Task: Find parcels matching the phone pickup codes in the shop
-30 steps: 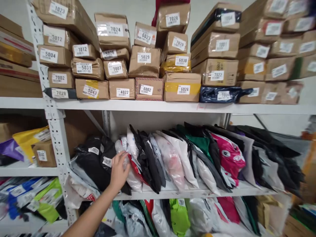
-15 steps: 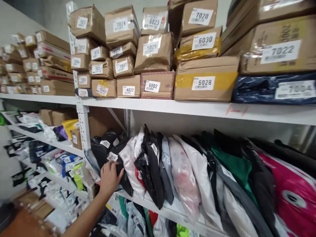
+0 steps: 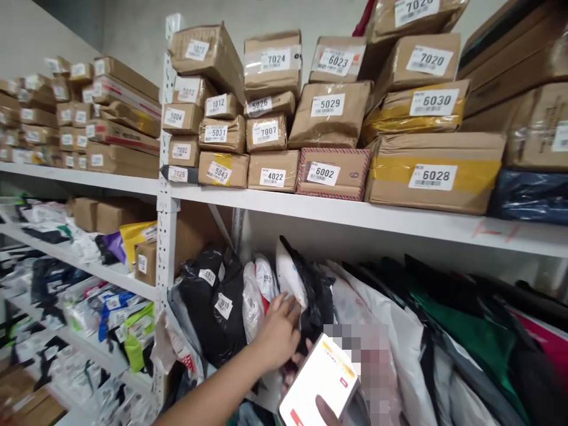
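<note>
My left hand (image 3: pixel 279 331) reaches in among the upright parcel bags on the middle shelf. Its fingers are bent and slightly apart, touching a white poly bag (image 3: pixel 290 275) beside a black poly bag (image 3: pixel 317 296). I cannot see it grasping either one. My right hand (image 3: pixel 327 412) is wrapped round a smartphone (image 3: pixel 310 387) with a lit screen, its thumb over the lower part. Left of my left hand stand a black bag labelled 3010 (image 3: pixel 224 331), another labelled 2011 (image 3: pixel 199 302), and a clear-white bag (image 3: pixel 252 307).
The white shelf beam (image 3: pixel 284 207) runs above the bags, carrying numbered cardboard boxes such as 6028 (image 3: pixel 435 154). A perforated upright post (image 3: pixel 166 248) stands at left. Beyond it, further shelves hold small parcels (image 3: pixel 110 310). More bags, including a green one (image 3: pixel 461 331), lean at right.
My left hand has moved right from the black bag labelled 3010 to the white and black bags. The phone in my right hand has come into view. The view has shifted left.
</note>
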`<act>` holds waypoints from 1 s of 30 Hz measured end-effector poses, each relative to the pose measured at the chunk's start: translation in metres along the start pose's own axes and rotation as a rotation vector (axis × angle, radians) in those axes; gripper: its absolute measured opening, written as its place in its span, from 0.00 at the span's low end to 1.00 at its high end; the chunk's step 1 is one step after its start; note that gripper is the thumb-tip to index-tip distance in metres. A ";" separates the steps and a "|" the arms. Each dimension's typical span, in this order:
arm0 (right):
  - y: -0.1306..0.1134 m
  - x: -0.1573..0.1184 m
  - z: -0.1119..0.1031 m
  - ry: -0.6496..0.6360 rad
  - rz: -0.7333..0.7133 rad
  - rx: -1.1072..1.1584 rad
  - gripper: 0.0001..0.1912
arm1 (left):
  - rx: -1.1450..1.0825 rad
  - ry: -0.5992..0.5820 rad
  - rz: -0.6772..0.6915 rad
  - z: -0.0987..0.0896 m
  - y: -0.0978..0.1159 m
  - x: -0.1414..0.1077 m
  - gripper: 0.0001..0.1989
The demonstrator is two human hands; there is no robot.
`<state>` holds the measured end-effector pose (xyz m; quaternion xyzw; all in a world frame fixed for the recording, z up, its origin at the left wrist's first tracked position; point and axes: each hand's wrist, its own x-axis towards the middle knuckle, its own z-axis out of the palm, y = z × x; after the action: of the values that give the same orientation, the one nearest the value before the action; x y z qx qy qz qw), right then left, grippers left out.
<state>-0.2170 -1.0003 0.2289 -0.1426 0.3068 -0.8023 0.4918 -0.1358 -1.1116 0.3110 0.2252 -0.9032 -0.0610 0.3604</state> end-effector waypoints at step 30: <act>0.002 0.040 0.021 -0.066 0.020 0.167 0.23 | -1.086 0.611 -0.790 -0.014 -0.036 -0.051 0.12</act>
<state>-0.2238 -1.0437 0.2409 -0.1246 0.2237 -0.8150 0.5198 -0.0808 -1.1195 0.2794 0.3303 -0.4567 -0.5595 0.6076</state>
